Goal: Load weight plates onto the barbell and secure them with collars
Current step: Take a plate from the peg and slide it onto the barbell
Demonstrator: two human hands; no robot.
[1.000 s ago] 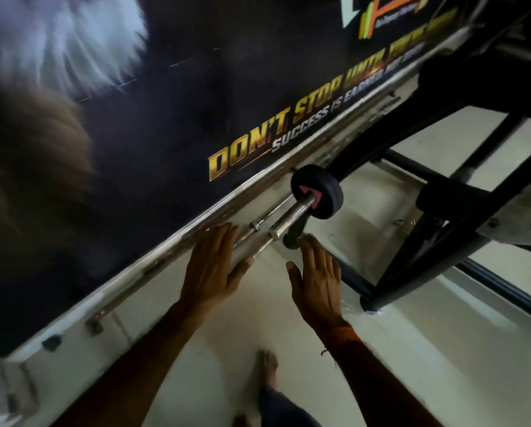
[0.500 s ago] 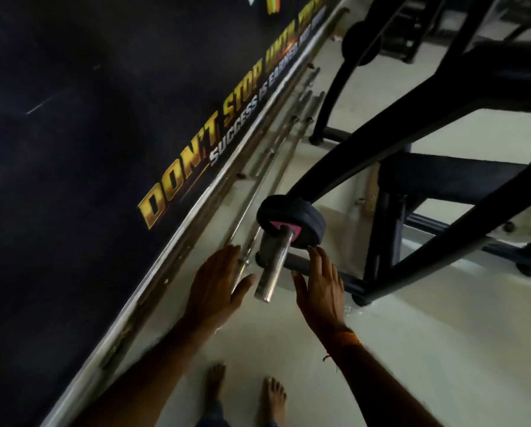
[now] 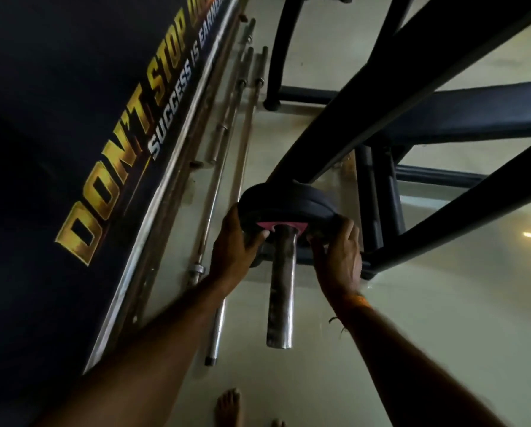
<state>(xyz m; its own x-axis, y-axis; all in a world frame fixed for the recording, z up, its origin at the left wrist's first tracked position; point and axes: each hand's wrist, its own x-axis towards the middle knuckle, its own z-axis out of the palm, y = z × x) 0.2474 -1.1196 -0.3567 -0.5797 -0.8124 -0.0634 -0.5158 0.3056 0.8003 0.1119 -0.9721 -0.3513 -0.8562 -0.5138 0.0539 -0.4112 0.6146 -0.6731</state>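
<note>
A black rubber weight plate with a pink hub [image 3: 289,204] sits on the steel sleeve of the barbell [image 3: 281,288], far up the sleeve, leaving most of the bare end pointing back at the person. Both hands flank it, probably so it can be pushed squarely inward without cocking on the sleeve. The left hand [image 3: 235,245] cups the plate's left rim, fingers [image 3: 256,238] curled partway onto the near face beside the hub, thumb side wrapped round the edge. The right hand [image 3: 339,257] takes the right rim the same way, fingers half closed and pressed to the face and edge. Neither hand is clenched; it looks like a guiding hold. No collar shows on the sleeve, so securing is not yet done.

Spare chrome bars [image 3: 227,167] lie on the pale floor [image 3: 412,318] along the foot of the dark banner wall [image 3: 57,134], and a black steel frame [image 3: 381,103] crosses just behind the plate. Bare feet [image 3: 227,405] show below.
</note>
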